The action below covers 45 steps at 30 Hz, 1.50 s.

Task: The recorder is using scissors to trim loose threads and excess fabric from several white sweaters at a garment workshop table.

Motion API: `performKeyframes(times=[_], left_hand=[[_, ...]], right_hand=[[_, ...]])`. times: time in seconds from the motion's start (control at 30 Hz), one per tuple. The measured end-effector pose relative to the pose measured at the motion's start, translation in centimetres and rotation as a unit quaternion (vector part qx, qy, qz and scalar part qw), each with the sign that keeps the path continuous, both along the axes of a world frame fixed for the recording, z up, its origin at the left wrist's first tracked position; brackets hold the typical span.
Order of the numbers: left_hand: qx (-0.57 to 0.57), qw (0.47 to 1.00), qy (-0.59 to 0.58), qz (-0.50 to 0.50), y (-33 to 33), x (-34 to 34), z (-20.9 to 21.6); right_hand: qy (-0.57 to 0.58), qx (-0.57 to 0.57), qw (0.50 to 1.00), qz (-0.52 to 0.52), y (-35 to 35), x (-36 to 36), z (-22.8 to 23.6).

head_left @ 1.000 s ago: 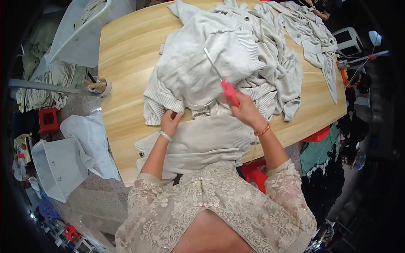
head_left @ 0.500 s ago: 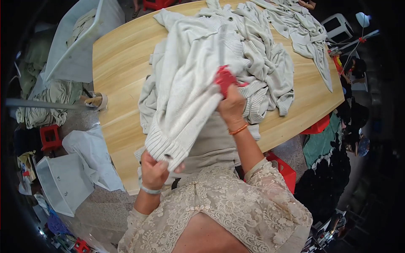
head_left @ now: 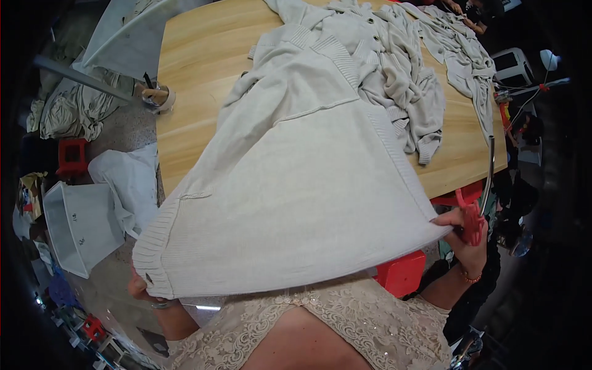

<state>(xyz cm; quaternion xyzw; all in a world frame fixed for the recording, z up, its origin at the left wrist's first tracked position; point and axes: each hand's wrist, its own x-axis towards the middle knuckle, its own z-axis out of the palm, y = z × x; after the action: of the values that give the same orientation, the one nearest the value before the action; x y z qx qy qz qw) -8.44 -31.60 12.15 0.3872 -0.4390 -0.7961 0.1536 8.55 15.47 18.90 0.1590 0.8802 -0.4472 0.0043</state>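
Observation:
A pale beige knitted cardigan (head_left: 283, 209) is stretched wide across the near side of the table, its far part lying on the wood. My left hand (head_left: 139, 285) is closed on the ribbed corner at the lower left, where a small dark hole shows; some fingers are hidden behind the cloth. My right hand (head_left: 465, 243) pinches the other lower corner between thumb and finger. That same hand also keeps hold of red-handled scissors (head_left: 472, 221), their long metal blade pointing up, away from the cloth.
More beige knitwear (head_left: 410, 86) lies heaped on the wooden table (head_left: 191, 92), towards the back and right. White bins (head_left: 86, 228) and red stools (head_left: 73, 157) stand at the left, with another red stool (head_left: 401, 271) at the near right. Another person's hands (head_left: 472, 24) show at the far right.
The cardigan has been pulled nearer and spread out flat. My left hand has moved left and down; my right hand has swung right and now grips the cloth along with the scissors.

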Motion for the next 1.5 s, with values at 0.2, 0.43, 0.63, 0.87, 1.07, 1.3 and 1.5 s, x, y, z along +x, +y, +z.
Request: performKeyframes(times=[0.2,0.43,0.63,0.87,1.07,1.3,1.5], left_hand=[[0.291,0.892,-0.05,-0.342,-9.0,0.0,-10.4],[0.221,0.937,-0.097,-0.252,-4.6,-3.4,-24.3],[-0.178,0.911,-0.007,-0.373,0.6,-2.2,-24.6],[-0.443,0.511,0.352,-0.647,15.1,2.8,-19.3],[-0.481,0.239,0.48,-0.694,27.5,3.0,-23.4],[-0.518,0.197,0.48,-0.68,29.4,2.5,-27.5],[-0.517,0.177,0.467,-0.696,29.5,2.3,-27.7]], right_hand=[[-0.16,0.071,0.982,0.068,-1.6,-2.3,-7.1],[-0.203,0.304,0.931,-0.006,-1.4,-7.9,-23.8],[-0.152,0.425,0.882,-0.132,0.9,-3.6,-25.0],[0.01,0.187,0.947,-0.261,1.5,1.5,-22.8],[-0.085,0.302,0.945,-0.089,0.7,6.6,-21.8],[-0.248,0.231,0.941,-0.021,-2.0,6.7,-17.4],[-0.208,0.185,0.954,0.115,-4.9,1.3,-15.7]])
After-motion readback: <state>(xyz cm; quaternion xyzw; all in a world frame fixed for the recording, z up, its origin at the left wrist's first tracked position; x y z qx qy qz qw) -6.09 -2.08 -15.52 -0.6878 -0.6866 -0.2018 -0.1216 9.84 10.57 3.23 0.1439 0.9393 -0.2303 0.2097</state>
